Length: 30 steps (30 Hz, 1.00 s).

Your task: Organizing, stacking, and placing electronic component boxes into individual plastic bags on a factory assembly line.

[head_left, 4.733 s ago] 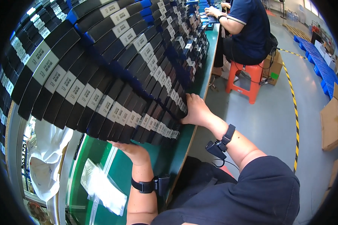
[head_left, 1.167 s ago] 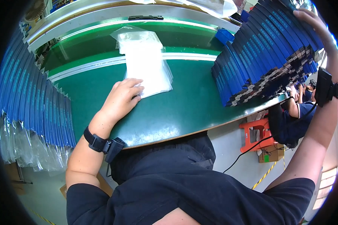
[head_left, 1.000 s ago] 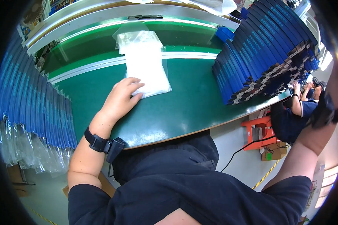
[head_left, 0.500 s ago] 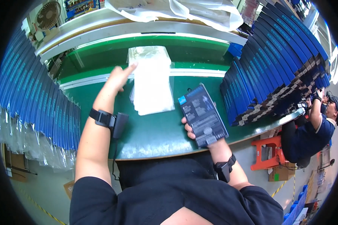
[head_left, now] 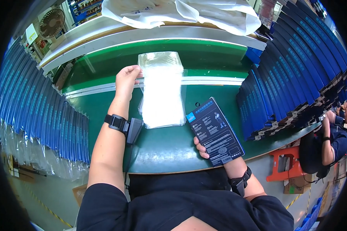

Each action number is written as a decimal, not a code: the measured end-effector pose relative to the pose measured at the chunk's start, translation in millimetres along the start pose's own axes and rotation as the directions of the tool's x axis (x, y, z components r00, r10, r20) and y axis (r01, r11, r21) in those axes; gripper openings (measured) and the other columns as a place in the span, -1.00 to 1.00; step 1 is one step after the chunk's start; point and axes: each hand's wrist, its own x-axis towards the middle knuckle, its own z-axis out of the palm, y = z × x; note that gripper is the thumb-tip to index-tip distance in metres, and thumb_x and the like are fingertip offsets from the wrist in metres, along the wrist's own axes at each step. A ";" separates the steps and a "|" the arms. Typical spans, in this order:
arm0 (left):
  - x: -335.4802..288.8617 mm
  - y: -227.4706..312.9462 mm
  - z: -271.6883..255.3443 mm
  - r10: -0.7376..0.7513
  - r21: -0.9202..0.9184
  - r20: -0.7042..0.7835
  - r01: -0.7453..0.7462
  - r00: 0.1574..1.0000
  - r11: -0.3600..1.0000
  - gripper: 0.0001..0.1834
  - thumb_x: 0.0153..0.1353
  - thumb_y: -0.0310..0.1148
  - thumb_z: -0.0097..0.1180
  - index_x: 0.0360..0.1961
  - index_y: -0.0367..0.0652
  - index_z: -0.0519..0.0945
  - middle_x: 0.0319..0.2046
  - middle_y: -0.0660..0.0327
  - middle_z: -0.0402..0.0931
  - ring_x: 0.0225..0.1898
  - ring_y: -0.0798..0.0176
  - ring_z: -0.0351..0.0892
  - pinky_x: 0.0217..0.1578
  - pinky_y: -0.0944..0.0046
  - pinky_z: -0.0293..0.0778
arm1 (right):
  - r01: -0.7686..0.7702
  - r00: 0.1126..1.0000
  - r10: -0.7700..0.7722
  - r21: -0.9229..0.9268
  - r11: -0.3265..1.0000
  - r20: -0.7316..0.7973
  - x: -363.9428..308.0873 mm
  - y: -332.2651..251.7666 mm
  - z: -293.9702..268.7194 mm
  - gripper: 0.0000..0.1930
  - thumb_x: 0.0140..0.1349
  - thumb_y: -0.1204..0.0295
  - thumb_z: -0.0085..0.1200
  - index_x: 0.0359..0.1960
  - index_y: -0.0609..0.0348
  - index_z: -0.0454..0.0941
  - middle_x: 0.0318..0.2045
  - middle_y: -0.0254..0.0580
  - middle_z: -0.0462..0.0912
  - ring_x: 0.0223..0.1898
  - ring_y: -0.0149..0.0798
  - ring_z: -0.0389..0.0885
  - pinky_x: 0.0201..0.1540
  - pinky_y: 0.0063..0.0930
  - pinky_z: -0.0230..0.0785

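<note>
A stack of clear plastic bags (head_left: 162, 96), glaring white in the light, lies on the green table in front of me. My left hand (head_left: 126, 79) is at the stack's upper left edge, thumb and fingertips pinched on a bag's rim. In my right hand (head_left: 201, 148) is a flat dark blue box (head_left: 216, 133) with pale print and a light blue square in one corner. It tilts to the left above the table's near edge; the fingers curl around its left side and the palm is hidden beneath it.
Bagged blue boxes (head_left: 42, 104) stand in a long row at left. More blue boxes (head_left: 293, 73) are stacked at right. White plastic sheeting (head_left: 181, 15) lies on the ledge behind the green table (head_left: 165, 150). Beyond it at right are an orange stool (head_left: 283, 163) and a seated person (head_left: 333, 142).
My left thumb and fingers have closed together at the bags' edge, where a finger was stretched out before. The box stays in my right hand. The whole view has shifted slightly.
</note>
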 end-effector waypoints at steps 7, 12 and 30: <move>-71.9 12.0 9.7 0.122 0.027 0.385 -0.144 0.915 0.989 -0.83 0.13 -0.48 0.13 -0.25 -0.30 0.58 -0.39 0.19 0.59 -0.41 0.38 0.53 -0.36 0.40 0.44 | 0.004 0.998 -0.005 0.025 1.000 0.055 -1.0 0.7 -1.7 -0.34 0.28 -0.03 -0.26 0.10 0.42 0.25 -0.18 0.33 0.46 -0.39 -0.01 0.49 -0.52 -0.27 0.38; -119.5 25.7 11.8 0.310 0.166 0.753 -0.624 0.581 0.764 -0.87 0.04 -0.53 0.17 -0.33 -0.26 0.59 -0.43 0.14 0.56 -0.38 0.21 0.54 -0.33 0.31 0.44 | -0.008 1.000 0.007 0.001 1.000 0.024 0.8 -0.6 0.3 -0.35 0.28 -0.03 -0.24 0.10 0.40 0.26 -0.20 0.34 0.47 -0.39 0.00 0.49 -0.50 -0.27 0.39; -60.0 -6.4 -47.7 0.332 0.501 0.647 -0.711 0.686 0.494 -0.60 -0.08 -0.64 0.08 -0.13 -0.20 0.53 -0.07 0.04 0.44 0.00 -0.03 0.42 0.02 0.14 0.35 | 0.041 0.999 -0.041 -0.036 0.999 -0.013 -2.6 3.7 1.1 -0.32 0.26 -0.03 -0.21 0.15 0.40 0.19 -0.19 0.36 0.43 -0.39 -0.02 0.49 -0.53 -0.28 0.38</move>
